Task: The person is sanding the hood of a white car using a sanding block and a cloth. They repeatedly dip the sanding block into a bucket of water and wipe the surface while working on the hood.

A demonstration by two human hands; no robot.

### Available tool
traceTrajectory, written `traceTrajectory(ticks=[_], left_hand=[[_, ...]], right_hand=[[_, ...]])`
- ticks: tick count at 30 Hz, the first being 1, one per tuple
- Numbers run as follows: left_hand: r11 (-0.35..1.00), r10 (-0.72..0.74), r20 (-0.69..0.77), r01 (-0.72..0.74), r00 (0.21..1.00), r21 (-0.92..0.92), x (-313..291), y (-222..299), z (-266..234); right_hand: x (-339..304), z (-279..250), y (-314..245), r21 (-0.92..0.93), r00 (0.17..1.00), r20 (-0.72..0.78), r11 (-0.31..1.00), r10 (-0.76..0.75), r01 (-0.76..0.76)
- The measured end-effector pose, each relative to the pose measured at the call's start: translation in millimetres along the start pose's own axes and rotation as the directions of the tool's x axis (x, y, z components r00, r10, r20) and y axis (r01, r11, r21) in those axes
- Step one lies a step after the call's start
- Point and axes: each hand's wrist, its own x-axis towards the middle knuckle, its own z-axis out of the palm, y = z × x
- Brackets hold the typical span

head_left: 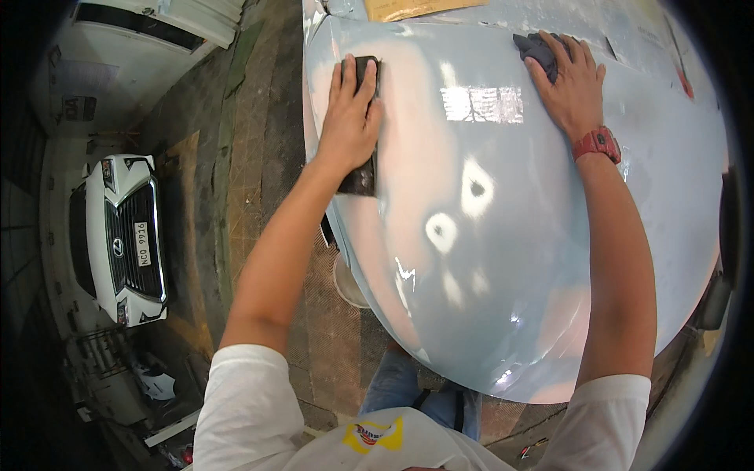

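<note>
A large curved car hood, grey-blue with paler pinkish patches, lies before me with a wet-looking shine. Near its left edge, my left hand grips a long dark block, like a sanding block, flat against the surface. Its fingers stretch over the far part of the block, and the underside is hidden. Farther right, toward the far side, my right hand has a crumpled dark grey cloth under its fingers, pressed on the hood. Two white spots with dark centres show between my arms.
A tan sheet of paper or card lies at the far edge. Below the hood's left edge stands a pale round bucket. To the left, a white car is parked on the stained floor. Assorted parts lie at lower left.
</note>
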Motion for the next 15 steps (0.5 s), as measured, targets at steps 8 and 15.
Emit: traceTrajectory(ticks=[8,15], left_hand=[[0.989,-0.145,-0.146,0.145,0.978,-0.014,64,-74,-9],[0.999,-0.034,-0.068,0.032,0.997,-0.034,31,-26,0]], right_hand=[[4,2,-21,0.037,1.000,0.027,0.999,-0.002,0.001],[3,-3,-8,0.012,0.999,0.036,1.000,0.004,-0.004]])
